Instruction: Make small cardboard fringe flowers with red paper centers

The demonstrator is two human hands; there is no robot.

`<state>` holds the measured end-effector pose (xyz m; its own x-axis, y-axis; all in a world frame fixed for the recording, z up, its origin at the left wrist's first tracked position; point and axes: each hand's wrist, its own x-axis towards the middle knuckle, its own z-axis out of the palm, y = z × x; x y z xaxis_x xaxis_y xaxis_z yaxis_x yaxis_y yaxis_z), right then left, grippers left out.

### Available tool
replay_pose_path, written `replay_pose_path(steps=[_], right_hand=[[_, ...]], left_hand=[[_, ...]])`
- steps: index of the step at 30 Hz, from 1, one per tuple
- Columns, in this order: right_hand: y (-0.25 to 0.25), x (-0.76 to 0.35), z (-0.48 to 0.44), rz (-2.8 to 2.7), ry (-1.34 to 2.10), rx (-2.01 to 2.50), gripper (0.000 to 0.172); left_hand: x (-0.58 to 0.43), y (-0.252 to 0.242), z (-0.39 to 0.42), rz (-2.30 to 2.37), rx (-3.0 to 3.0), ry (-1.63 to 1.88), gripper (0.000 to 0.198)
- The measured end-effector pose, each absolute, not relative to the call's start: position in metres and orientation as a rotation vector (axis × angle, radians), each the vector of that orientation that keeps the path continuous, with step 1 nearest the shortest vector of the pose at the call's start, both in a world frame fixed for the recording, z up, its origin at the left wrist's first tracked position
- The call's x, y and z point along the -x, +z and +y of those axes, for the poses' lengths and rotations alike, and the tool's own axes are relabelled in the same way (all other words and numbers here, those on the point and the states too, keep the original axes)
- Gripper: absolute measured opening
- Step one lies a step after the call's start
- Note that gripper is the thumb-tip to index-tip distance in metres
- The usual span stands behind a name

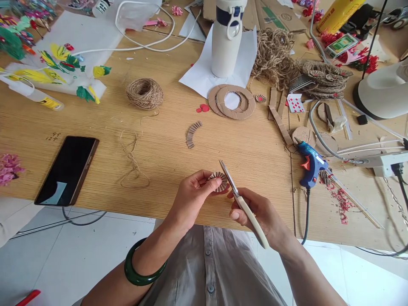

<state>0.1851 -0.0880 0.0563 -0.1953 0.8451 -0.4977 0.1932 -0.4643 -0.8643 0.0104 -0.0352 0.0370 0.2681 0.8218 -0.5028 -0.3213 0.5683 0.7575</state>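
Between the thumb and fingers of my left hand (pixel 197 193) is a small round rosette of pleated brown cardboard (pixel 219 185). My right hand (pixel 258 212) grips a pair of scissors (pixel 244 204) with pale handles. Their blades point up and away, close together beside the rosette's right edge; whether they touch it I cannot tell. On the table ahead lies a curved strip of corrugated cardboard (pixel 193 134). Several red paper discs (pixel 203 108) are scattered beyond it, beside two flat cardboard rings (pixel 247 111). A finished rosette with a red centre (pixel 260 98) lies right of the rings.
A ball of twine (pixel 145 94) and a phone (pixel 66 170) lie to the left. A white bottle (pixel 227 46) stands on paper at the back. On the right are a blue glue gun (pixel 311 163), a power strip (pixel 387 162), cables and a heap of loose twine (pixel 274 55).
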Motion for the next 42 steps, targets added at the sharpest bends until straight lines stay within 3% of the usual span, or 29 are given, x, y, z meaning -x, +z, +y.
replay_pose_path(steps=[9,19,30,42], right_hand=[[0.054,-0.176,-0.073,-1.036,1.406,1.495,0.043],[0.043,-0.167,-0.068,-0.965,1.429,1.510,0.043],[0.061,-0.192,-0.093,-1.364,1.658,1.603,0.046],[0.064,-0.188,-0.093,-1.401,1.658,1.566,0.053]], left_hand=[[-0.006,0.042,-0.036,0.985,-0.654,0.637,0.019],[-0.008,0.037,-0.040,1.037,-0.756,0.698,0.021],[-0.006,0.046,-0.031,1.157,-0.827,0.775,0.014],[-0.007,0.048,-0.033,1.131,-0.782,0.724,0.013]])
